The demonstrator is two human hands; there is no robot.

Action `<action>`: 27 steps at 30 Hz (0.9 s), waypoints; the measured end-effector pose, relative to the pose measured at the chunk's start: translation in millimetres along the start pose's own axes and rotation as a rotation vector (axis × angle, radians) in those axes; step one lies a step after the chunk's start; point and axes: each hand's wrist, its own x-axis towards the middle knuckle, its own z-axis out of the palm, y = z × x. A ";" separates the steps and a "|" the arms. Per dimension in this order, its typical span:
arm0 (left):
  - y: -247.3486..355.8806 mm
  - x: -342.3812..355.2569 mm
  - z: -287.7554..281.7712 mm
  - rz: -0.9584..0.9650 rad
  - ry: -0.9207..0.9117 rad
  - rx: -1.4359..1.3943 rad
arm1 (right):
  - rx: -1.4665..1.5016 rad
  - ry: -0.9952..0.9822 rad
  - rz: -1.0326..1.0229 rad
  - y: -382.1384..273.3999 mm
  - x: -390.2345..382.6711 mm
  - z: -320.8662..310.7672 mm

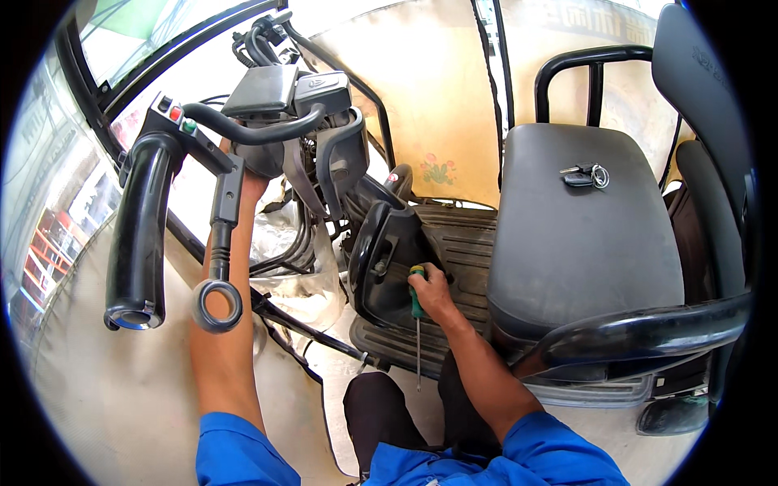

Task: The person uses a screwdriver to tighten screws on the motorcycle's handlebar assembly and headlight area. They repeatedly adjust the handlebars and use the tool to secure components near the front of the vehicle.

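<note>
My right hand (431,293) grips the green and yellow handle of a screwdriver (418,340), its long shaft pointing down, beside a black plastic housing (381,251) over the ribbed footboard. My left forearm reaches up behind the black handlebar grip (136,235) and a bracket with a ring end (226,202); my left hand (250,180) is at the underside of the dark handlebar housing (259,89), near hanging cables, with its fingers hidden.
A grey seat (583,243) with keys and a fob (587,176) on it stands at the right, bordered by black tubular rails (624,338) and a backrest (701,121). A cream side curtain (446,97) hangs behind. The ribbed footboard (458,235) lies between seat and steering column.
</note>
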 end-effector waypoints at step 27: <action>-27.9 -30.1 -31.1 0.207 -0.120 0.018 | -0.068 0.023 0.004 -7.7 -0.6 -3.6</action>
